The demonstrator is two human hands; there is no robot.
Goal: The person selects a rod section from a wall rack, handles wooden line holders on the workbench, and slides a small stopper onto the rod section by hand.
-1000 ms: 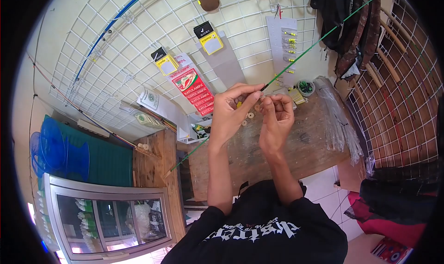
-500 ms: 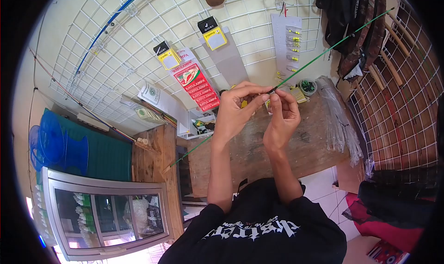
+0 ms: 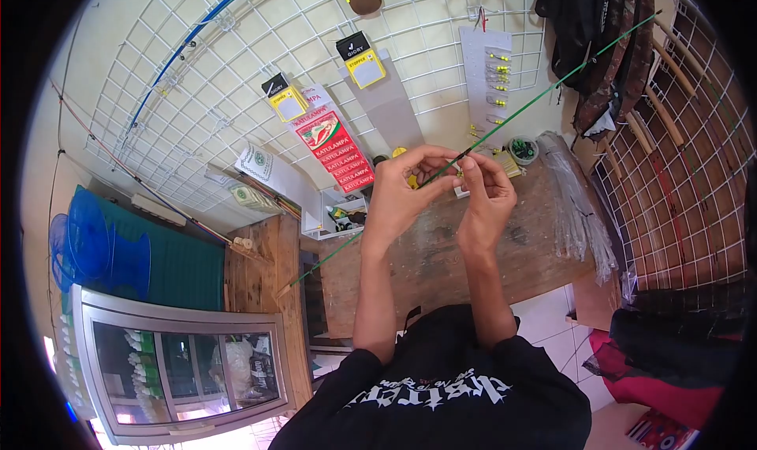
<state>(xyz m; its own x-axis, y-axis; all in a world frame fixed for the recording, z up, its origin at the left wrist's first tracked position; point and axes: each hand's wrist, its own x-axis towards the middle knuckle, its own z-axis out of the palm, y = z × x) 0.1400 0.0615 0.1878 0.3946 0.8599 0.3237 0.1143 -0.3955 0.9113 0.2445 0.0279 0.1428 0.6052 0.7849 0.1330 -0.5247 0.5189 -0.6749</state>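
Now the right hand (image 3: 487, 201) has been brought to the dark band (image 3: 462, 156) of the green fishing rod (image 3: 536, 102), pinched aslant above the table (image 3: 418, 268) by the left hand (image 3: 398, 194); work is thus centred there (whether the right fingertips grip anything cannot be told).

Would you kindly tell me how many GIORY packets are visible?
2: the left packet, near the red strip; the right packet, higher up. More may be hidden behind them.
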